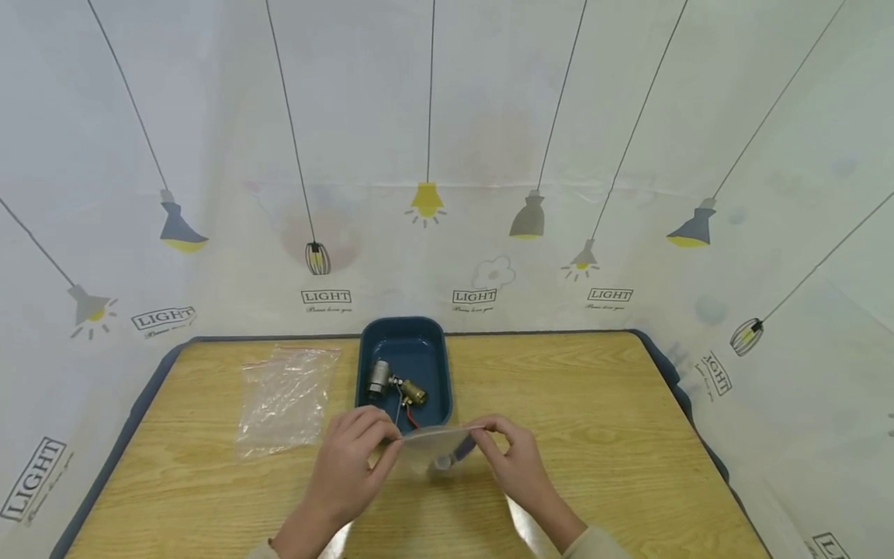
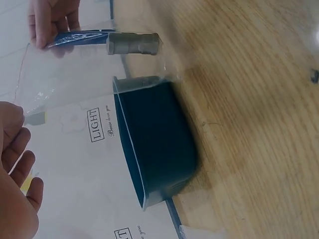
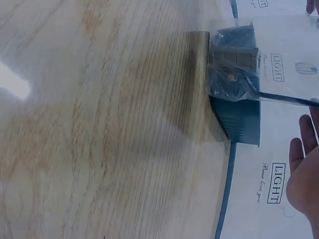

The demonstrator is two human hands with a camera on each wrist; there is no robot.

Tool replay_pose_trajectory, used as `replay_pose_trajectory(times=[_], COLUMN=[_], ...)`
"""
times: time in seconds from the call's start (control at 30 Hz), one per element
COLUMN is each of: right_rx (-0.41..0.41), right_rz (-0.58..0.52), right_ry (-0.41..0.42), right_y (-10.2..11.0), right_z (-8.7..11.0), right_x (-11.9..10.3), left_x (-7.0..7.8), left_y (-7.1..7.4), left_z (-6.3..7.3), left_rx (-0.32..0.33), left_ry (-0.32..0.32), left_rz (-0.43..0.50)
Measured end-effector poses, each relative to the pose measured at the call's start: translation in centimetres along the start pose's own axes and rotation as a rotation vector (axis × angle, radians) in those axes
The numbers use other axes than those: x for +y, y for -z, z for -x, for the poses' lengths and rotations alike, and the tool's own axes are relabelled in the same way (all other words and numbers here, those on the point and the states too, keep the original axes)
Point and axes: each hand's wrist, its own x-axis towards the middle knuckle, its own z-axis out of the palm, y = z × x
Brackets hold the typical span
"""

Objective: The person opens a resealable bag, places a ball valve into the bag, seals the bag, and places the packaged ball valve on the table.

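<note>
A clear zip bag (image 1: 422, 452) hangs upright between both hands, in front of the blue tray. My left hand (image 1: 352, 458) pinches its top left corner between thumb and fingers. At the opposite top corner, my right hand (image 1: 515, 464) pinches the bag's edge. Inside the bag lies a ball valve (image 2: 133, 44) with a grey metal body and a long blue lever handle (image 2: 82, 37). The valve body sits at the bottom of the bag, and its handle slants up toward the right hand. Whether the bag's mouth is sealed, I cannot tell.
A dark blue tray (image 1: 405, 329) stands at the table's back edge. It holds a silver valve (image 1: 379, 377) and a brass valve (image 1: 414, 390); a red lever (image 1: 412, 418) shows too. Flat clear bags (image 1: 286, 400) lie left of it on the wooden table (image 1: 601, 419).
</note>
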Motion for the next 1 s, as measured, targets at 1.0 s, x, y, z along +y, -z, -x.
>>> replay_pose_trajectory(times=[1.0], right_rx=[0.073], right_rz=[0.198], right_ry=[-0.038], right_y=[5.0], right_z=[-0.1], right_x=[1.5], left_x=[-1.2], left_y=[-1.3], left_z=[1.4], left_rx=[-0.093], left_ry=[0.023], left_rz=[-0.071])
